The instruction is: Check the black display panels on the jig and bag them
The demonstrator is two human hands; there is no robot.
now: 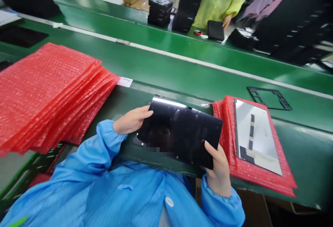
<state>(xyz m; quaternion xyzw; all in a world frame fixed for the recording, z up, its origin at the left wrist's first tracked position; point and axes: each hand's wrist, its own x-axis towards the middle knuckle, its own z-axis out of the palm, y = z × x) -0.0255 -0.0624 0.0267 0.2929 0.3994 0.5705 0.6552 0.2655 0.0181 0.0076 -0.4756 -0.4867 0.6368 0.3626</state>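
Observation:
A glossy black display panel is held level above the near edge of the green bench. Its left edge is pinched by my left hand, thumb on top. My right hand grips the lower right corner, with the thumb on the dark face. Under the panel's left side, part of another dark flat piece shows; most of it is hidden. Right beside my right hand, a silver-backed panel with a dark ribbon strip lies on a stack of red bubble-wrap bags.
A tall pile of red bubble-wrap bags leans at the left, above a green crate. A black frame lies at the right. Across the green bench, a person in a yellow coat stands among black stacks.

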